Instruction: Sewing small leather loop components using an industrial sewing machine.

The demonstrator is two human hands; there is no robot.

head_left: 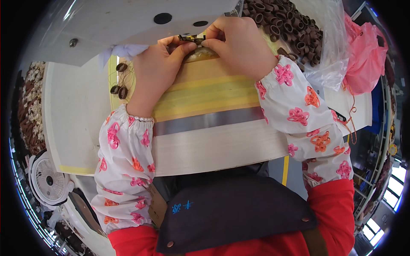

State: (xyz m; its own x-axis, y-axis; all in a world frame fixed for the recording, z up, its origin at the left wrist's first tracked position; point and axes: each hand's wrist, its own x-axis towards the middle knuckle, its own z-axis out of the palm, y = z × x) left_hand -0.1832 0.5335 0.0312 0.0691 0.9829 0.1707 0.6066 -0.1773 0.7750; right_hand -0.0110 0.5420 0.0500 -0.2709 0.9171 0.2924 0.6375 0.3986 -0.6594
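Note:
Under the head of a large white sewing machine (115, 30), both hands meet at the small metal needle area (193, 39). My left hand (156, 70) is closed there, its thumb and forefinger pinched beside the metal parts. From the other side my right hand (241, 45) comes in, thumb and fingertips pressed together close to the left thumb. Whatever lies between the fingertips is too small and covered to make out. Left of my left wrist, several small brown loops (123, 92) hang among loose threads on the table.
A heap of brown loops (294, 32) lies at the back right on a clear plastic bag (329, 55). Beside it is a pink plastic bag (367, 55). Yellow tape strips (209, 91) cross the pale worktable (218, 147). A white fan (49, 179) stands at the left.

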